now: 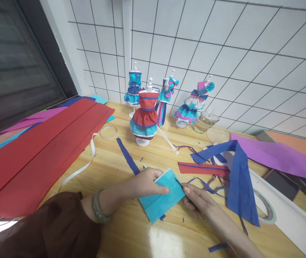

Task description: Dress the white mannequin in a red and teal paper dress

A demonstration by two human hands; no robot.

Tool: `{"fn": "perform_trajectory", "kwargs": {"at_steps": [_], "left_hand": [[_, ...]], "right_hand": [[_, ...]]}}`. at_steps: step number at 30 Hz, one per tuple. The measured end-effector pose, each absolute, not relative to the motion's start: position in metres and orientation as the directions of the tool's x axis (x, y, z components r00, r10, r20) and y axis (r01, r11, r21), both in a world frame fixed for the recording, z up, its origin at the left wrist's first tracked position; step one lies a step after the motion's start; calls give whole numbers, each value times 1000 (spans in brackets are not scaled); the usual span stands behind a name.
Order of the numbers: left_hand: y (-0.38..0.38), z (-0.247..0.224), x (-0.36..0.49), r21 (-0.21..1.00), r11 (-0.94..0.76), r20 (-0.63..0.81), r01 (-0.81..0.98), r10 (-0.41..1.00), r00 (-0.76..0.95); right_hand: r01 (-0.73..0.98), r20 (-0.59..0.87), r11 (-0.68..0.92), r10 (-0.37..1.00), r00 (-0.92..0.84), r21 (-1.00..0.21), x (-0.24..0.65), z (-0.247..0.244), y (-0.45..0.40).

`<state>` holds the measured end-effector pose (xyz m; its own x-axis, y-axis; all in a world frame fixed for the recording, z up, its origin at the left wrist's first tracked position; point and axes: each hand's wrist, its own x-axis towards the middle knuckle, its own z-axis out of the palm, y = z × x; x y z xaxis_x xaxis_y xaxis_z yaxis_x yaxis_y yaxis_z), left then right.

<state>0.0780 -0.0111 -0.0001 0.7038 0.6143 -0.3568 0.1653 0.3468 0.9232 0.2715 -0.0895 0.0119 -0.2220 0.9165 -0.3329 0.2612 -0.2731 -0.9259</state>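
Note:
A turquoise folded sheet (166, 202) with a white edge is held over the wooden table. My left hand (149, 184) grips it from the left, thumb on top and fingers behind. My right hand (195, 199) is closed around a dark, thin-tipped tool (179, 182), which looks like scissors; its tip lies over the sheet's upper right part. Most of the tool is hidden by the fingers. Small blue scraps lie under and near the sheet. Beyond it stands a mini dress form in a red and turquoise dress (146, 114).
Red sheets (42, 150) cover the left side. Three more dress forms and a glass cup (206, 122) stand by the wall. Blue strips (240, 179), a red strip (203, 168), a tape roll (271, 211) and purple sheets (278, 154) lie right. A white ribbon (92, 150) curls left.

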Motion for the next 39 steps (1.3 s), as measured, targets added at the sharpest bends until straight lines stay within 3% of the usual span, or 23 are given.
{"fn": "perform_trajectory", "kwargs": {"at_steps": [13, 25, 39], "left_hand": [[-13, -9, 82, 894, 448, -291, -24, 619, 730], [-15, -6, 84, 919, 392, -309, 43, 645, 699], [-17, -6, 84, 914, 394, -342, 99, 613, 712]], "right_hand": [[271, -311, -246, 922, -230, -931, 268, 12, -88], [247, -368, -311, 900, -233, -918, 264, 15, -90], [186, -337, -295, 904, -264, -937, 263, 7, -91]]}}
